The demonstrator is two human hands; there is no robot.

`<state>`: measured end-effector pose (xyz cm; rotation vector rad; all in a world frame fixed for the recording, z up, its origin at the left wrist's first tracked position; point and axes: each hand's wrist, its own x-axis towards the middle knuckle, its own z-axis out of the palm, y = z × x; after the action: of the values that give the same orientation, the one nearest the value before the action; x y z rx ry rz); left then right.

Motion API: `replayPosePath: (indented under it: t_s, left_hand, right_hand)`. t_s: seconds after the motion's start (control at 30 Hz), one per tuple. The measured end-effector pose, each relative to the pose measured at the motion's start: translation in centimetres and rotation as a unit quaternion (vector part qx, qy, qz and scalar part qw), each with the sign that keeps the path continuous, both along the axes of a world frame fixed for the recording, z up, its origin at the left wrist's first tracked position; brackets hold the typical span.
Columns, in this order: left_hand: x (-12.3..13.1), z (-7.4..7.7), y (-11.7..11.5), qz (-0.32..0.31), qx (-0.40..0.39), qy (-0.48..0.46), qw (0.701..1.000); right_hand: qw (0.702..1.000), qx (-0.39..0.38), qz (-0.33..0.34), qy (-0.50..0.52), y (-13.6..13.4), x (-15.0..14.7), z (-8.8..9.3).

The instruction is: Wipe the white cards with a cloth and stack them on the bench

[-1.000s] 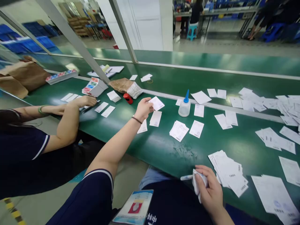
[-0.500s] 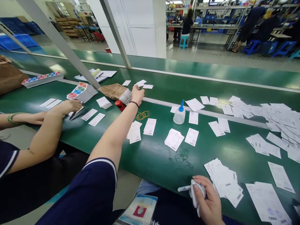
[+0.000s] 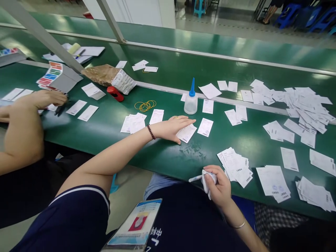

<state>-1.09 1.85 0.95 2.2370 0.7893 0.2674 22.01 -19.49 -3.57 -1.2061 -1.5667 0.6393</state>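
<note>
My left hand (image 3: 172, 128) is stretched out flat, fingers together, over a small pile of printed white cards (image 3: 188, 134), covering its left part. Just right of that pile lies a single stamped card (image 3: 205, 127). Near the table's front edge, my right hand (image 3: 219, 185) grips a folded white wad (image 3: 207, 180); a thin pale strip pokes out of it to the left. Whether the wad is paper or cloth I cannot tell. Behind my left hand stands a clear squeeze bottle (image 3: 191, 104) with a blue nozzle. More cards (image 3: 156, 116) lie left of it.
Yellow rubber bands (image 3: 145, 106), a red stamp (image 3: 115, 93) and a brown-wrapped bundle (image 3: 109, 75) lie to the left. At far left a co-worker's hand (image 3: 49, 99) holds a dark pen. Many loose slips (image 3: 307, 108) spread across the right of the green table (image 3: 162, 161).
My left hand has come back from the cards at the far divider to the pile near the bottle. My right hand still grips the wad. The view has tilted down.
</note>
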Motion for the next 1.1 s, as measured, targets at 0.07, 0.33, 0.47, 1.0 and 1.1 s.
replayPosePath:
  t_s: [0.07,0.33,0.47,1.0,1.1]
  left_hand:
    - [0.3,-0.2,0.3,-0.023,0.022,0.064,0.997]
    - [0.6,0.0,0.2,-0.046,0.051,0.148,0.987]
    - [0.4,-0.6,0.2,-0.043,0.04,0.117,0.991]
    - [-2.0,-1.1,-4.5,0.182,-0.368,-0.534,0.739]
    - [-1.8,-1.4,-5.4,0.186,-0.39,-0.55,0.715]
  right_hand:
    - [1.0,0.01,0.0,-0.001,-0.1,0.0,-0.1]
    - [1.0,0.018,0.018,-0.011,-0.1,0.2,-0.4]
    - [0.999,0.014,0.022,-0.018,-0.1,0.2,-0.4]
    - [0.999,0.019,0.013,-0.038,-0.2,0.3,-0.7]
    - [0.999,0.019,0.014,-0.043,-0.1,0.4,-1.2]
